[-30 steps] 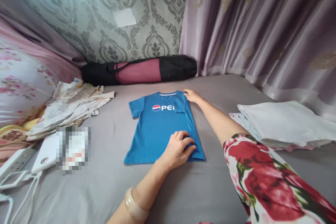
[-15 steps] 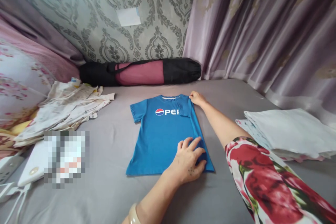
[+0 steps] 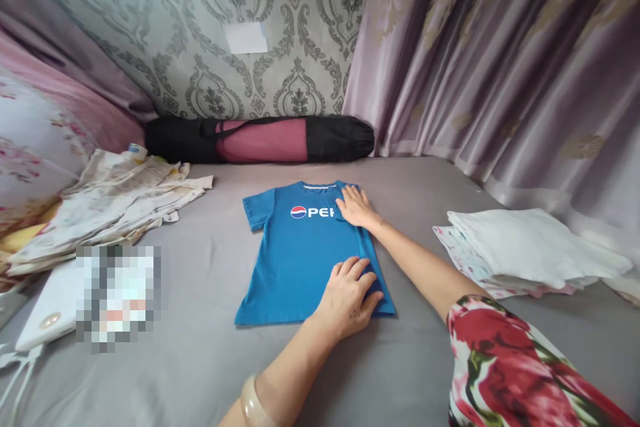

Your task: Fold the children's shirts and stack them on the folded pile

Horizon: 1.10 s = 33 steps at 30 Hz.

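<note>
Blue T-shirt (image 3: 295, 273) lies front up, mid-sheet, its hem toward the wearer. The right hand (image 3: 357, 205) rests flat, fingers extended and parted, on a turned-in sleeve (image 3: 338, 205), apparently to keep that fold down. The left hand (image 3: 347, 297), fingers loosely bent and spread, gripping nothing visible, sits near the hem, seemingly to steady the cloth. The knit looks soft and smooth, with 1 round logo beside partly covered lettering. Outward come a glossy, rounded bangle (image 3: 255, 403), a floral-print cuff (image 3: 500, 333), a matte gray sheet (image 3: 200, 360), layered white cloths (image 3: 535, 247) and a tube-shaped bag (image 3: 265, 141).
</note>
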{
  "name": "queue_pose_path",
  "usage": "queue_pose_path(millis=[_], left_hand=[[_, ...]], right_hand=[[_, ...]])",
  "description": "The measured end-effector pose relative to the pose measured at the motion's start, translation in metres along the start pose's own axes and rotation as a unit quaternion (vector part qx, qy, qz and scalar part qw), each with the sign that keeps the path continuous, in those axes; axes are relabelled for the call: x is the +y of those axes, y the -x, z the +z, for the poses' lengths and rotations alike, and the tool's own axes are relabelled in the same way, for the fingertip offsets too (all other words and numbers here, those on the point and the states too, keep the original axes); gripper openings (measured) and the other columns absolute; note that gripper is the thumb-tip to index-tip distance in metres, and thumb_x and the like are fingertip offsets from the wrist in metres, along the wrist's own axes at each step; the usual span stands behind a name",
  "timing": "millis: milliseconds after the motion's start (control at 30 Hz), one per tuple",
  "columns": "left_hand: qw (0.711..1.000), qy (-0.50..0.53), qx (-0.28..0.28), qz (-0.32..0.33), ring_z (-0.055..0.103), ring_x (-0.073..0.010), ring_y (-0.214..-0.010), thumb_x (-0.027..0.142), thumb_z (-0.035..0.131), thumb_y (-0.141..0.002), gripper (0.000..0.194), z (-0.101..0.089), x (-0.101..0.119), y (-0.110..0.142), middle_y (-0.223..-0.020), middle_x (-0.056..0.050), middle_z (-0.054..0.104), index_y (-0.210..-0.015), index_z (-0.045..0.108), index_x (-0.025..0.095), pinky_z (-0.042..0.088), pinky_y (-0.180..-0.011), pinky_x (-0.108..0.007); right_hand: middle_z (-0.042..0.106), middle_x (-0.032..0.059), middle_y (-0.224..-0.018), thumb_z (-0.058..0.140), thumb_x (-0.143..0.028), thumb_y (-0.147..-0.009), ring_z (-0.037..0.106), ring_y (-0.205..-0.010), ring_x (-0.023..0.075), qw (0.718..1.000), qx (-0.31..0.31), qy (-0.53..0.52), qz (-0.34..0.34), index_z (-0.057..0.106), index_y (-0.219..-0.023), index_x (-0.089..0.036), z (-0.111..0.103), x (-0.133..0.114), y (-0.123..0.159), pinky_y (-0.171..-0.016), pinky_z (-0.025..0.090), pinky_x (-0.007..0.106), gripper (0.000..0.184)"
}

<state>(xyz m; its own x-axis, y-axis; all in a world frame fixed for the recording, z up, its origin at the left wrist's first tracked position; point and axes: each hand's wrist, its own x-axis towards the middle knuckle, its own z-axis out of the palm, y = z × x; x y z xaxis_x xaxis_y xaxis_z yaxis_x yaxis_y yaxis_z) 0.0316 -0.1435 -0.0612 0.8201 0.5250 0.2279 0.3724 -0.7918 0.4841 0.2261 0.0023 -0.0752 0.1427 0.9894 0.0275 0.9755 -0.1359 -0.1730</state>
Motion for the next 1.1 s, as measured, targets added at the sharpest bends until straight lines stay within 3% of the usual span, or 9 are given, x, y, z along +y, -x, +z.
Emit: queue_pose_path(millis=[167, 367, 433, 567, 767, 1100], left_hand=[[1.0, 0.0, -0.025, 0.007, 0.042, -0.0278, -0.138, 0.037, 0.05, -0.095, 0.033, 0.0, 0.0, 0.0, -0.145, -0.01, 0.051, -0.121, 0.06, 0.021, 0.035, -0.114, -0.048], [1.0, -0.008, -0.028, 0.008, 0.045, -0.0283, -0.136, 0.036, 0.051, -0.095, 0.031, -0.002, 0.002, -0.001, -0.144, -0.011, 0.052, -0.12, 0.061, 0.021, 0.037, -0.113, -0.049], [1.0, -0.005, -0.015, 0.008, 0.047, -0.0276, -0.134, 0.039, 0.051, -0.095, 0.033, -0.002, 0.001, -0.001, -0.144, -0.012, 0.052, -0.12, 0.061, 0.021, 0.039, -0.112, -0.047], [1.0, -0.001, 0.012, -0.01, 0.051, -0.0259, -0.129, 0.041, 0.047, -0.097, 0.034, -0.001, 0.0, 0.0, -0.139, -0.011, 0.055, -0.121, 0.061, 0.021, 0.044, -0.107, -0.044], [1.0, -0.015, 0.004, -0.005, 0.05, -0.0281, -0.13, 0.04, 0.049, -0.096, 0.031, 0.0, -0.002, 0.0, -0.136, -0.011, 0.058, -0.116, 0.062, 0.02, 0.042, -0.108, -0.046], [0.999, -0.002, 0.043, -0.026, 0.059, -0.0226, -0.118, 0.035, 0.047, -0.098, 0.026, -0.006, -0.007, 0.001, -0.122, -0.008, 0.066, -0.116, 0.06, 0.021, 0.048, -0.1, -0.04]], right_hand=[[0.016, 0.0148, -0.162, 0.013, -0.052, -0.1, 0.011, -0.15, 0.0263, 1.0, -0.024, 0.011, -0.002, 0.022, -0.154, -0.002, 0.017, -0.02, 0.005, -0.121, 0.004, 0.046, 0.075], [0.013, 0.0083, -0.164, 0.006, -0.055, -0.099, 0.007, -0.151, 0.0222, 0.993, -0.092, -0.065, -0.016, 0.022, -0.156, -0.012, -0.001, -0.004, -0.004, -0.121, 0.006, 0.044, 0.074], [0.014, 0.0075, -0.164, 0.003, -0.052, -0.099, 0.007, -0.151, 0.0208, 0.993, -0.076, -0.084, 0.007, 0.022, -0.156, -0.014, -0.007, 0.002, -0.01, -0.121, 0.007, 0.042, 0.071], [0.015, 0.0165, -0.162, 0.008, -0.049, -0.101, 0.01, -0.15, 0.0258, 0.996, -0.01, -0.039, 0.084, 0.021, -0.155, -0.003, -0.003, 0.002, -0.019, -0.121, 0.007, 0.044, 0.072], [0.017, 0.0163, -0.162, 0.012, -0.051, -0.101, 0.012, -0.15, 0.0281, 0.997, -0.003, 0.008, 0.076, 0.023, -0.154, -0.002, 0.013, -0.008, -0.021, -0.119, 0.011, 0.044, 0.074], [0.021, 0.0155, -0.161, 0.014, -0.049, -0.101, 0.015, -0.149, 0.0288, 0.997, 0.002, 0.002, 0.073, 0.027, -0.153, -0.003, 0.008, -0.007, -0.018, -0.118, 0.013, 0.047, 0.071]])
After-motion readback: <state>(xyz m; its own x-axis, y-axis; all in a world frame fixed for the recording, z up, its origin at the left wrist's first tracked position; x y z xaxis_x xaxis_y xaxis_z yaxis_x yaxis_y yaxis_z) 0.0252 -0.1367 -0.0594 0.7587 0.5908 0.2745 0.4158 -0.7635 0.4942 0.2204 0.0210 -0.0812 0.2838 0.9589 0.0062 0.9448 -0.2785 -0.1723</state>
